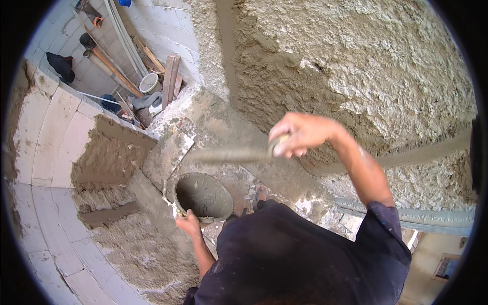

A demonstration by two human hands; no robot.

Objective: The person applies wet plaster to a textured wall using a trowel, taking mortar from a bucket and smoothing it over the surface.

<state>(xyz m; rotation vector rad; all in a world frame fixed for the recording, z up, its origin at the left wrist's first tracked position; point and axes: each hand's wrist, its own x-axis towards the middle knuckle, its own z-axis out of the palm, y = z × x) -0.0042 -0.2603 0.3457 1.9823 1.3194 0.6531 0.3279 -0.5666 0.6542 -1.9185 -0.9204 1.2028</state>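
My left hand (189,223) is closed on the near rim of a round bucket (227,195) with wet grey mortar (201,197) inside. My right hand (300,136), raised beyond the bucket and to its right, grips the handle of a trowel (229,155). Its long blade points left above the bucket's far side, smeared by motion, so I cannot tell whether mortar lies on it. Rough wet mortar covers the wall (284,66) beyond my right hand, crossed by smoother strips.
A lower block wall (56,132), partly coated in mortar, curves along the left. At the far left corner stand a white bucket (149,83), wooden boards (171,76) and long-handled tools (114,71). Grey mortar is spattered over the floor (218,117).
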